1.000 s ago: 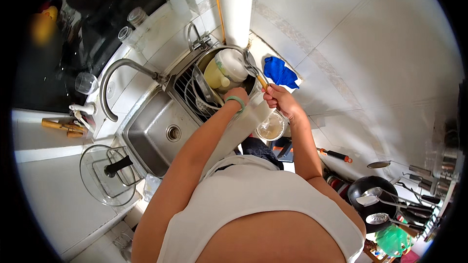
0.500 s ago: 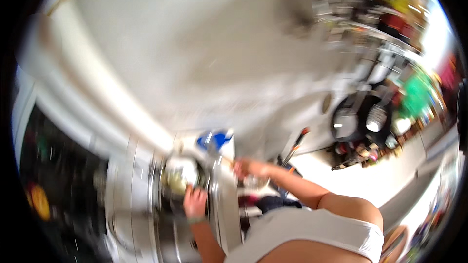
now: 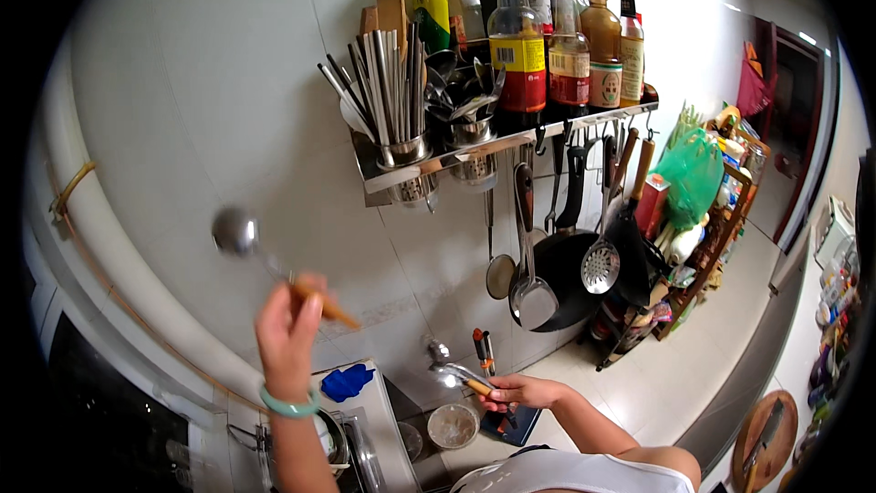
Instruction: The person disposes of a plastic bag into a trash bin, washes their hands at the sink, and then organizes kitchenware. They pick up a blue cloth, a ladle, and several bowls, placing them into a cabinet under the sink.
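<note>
My left hand, a green bangle at its wrist, is raised in front of the tiled wall. Its fingers close round the wooden handle of a steel ladle, whose round bowl points up and to the left. Lower and to the right, my right hand grips another wooden-handled metal utensil, with a small shiny bowl at its end. A second shiny round head shows just above it; I cannot tell whether it belongs to the same hold. Below lies a pale round bowl.
A wall shelf carries chopsticks, spoons and several sauce bottles. Ladles, a slotted skimmer and a black wok hang beneath it. A blue cloth lies by the pot at lower left; a pale pipe runs along the left.
The view has swung up and right toward the shelf. My left hand has left the pot and now holds a ladle up high. My right hand still grips a wooden-handled utensil.
</note>
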Demonstrator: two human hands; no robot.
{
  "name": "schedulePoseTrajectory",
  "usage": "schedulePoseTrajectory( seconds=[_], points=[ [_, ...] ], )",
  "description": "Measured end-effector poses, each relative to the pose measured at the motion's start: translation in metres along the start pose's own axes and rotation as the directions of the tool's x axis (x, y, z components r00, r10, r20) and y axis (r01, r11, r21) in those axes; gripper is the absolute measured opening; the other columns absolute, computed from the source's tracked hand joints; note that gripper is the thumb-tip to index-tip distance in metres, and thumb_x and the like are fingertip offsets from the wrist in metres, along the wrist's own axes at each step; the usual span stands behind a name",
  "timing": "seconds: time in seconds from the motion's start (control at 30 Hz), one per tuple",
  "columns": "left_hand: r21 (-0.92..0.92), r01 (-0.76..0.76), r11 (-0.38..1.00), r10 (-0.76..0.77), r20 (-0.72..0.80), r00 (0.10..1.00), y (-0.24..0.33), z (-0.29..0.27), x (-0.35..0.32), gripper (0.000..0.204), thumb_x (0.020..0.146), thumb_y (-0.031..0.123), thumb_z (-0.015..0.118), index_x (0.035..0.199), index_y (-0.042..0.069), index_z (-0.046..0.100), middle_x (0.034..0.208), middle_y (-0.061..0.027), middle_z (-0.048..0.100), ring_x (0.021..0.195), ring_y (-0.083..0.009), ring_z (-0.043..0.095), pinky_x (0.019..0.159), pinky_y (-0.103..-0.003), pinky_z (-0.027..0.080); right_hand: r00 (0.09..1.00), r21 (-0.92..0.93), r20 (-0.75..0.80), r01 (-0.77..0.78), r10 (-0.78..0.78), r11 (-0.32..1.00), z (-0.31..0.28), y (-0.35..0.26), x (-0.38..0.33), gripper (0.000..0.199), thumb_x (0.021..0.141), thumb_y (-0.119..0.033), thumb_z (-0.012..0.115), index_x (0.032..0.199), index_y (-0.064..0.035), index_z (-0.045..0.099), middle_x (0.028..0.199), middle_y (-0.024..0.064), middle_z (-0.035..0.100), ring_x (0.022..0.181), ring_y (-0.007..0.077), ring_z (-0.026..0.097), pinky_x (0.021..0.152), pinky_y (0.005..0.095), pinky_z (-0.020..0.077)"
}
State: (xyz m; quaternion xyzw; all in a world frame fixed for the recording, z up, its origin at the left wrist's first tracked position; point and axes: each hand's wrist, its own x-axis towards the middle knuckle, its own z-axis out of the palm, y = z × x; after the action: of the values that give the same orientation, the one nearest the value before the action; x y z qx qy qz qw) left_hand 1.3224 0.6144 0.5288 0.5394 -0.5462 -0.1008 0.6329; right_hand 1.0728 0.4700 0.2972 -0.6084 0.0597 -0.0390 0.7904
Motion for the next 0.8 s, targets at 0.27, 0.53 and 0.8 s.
schedulePoseTrajectory(
  seconds=[0.27, 0.53, 0.8],
  points=[
    [0.340, -0.481, 0.808, 0.466, 0.132, 0.875, 0.150, 0.136, 0.207, 0.021, 0.068, 0.012, 0.068, 0.084, 0.001, 0.060, 0.073, -0.0130, 0.067, 0.063, -0.0136, 0.062, 0.059, -0.028, 0.048, 0.990, -0.014, -0.138, 0.037, -0.038, 0.999, -0.044, -0.025, -0.067, 0.021, 0.099, -0.019, 0.041, 0.108, -0.0031, 0.051, 0.087, -0.0026, 0.050, 0.079, 0.0062, 0.042, 0.073, 0.0200, 0.0364],
    [0.802, -0.248, 0.544, 0.190, 0.170, 0.967, 0.089, 0.218, 0.253, 0.018, 0.068, 0.012, 0.068, 0.077, -0.003, 0.066, 0.077, -0.0185, 0.067, 0.067, -0.0246, 0.067, 0.069, -0.033, 0.053, 0.981, 0.052, -0.185, -0.043, 0.052, 0.998, -0.086, -0.010, -0.129, 0.022, 0.098, -0.019, 0.043, 0.112, -0.0035, 0.052, 0.093, -0.0030, 0.054, 0.083, 0.0042, 0.049, 0.070, 0.0177, 0.0385],
    [0.946, -0.180, 0.268, -0.283, 0.256, 0.924, 0.100, 0.227, 0.262, 0.030, 0.074, 0.029, 0.064, 0.083, 0.000, 0.066, 0.080, -0.0118, 0.066, 0.067, -0.0217, 0.063, 0.065, -0.031, 0.050, 0.978, -0.071, -0.195, -0.089, 0.073, 0.994, -0.088, -0.046, -0.160, 0.026, 0.098, -0.017, 0.044, 0.117, -0.0011, 0.052, 0.092, -0.0018, 0.054, 0.085, 0.0056, 0.048, 0.076, 0.0192, 0.0404]
  ],
)
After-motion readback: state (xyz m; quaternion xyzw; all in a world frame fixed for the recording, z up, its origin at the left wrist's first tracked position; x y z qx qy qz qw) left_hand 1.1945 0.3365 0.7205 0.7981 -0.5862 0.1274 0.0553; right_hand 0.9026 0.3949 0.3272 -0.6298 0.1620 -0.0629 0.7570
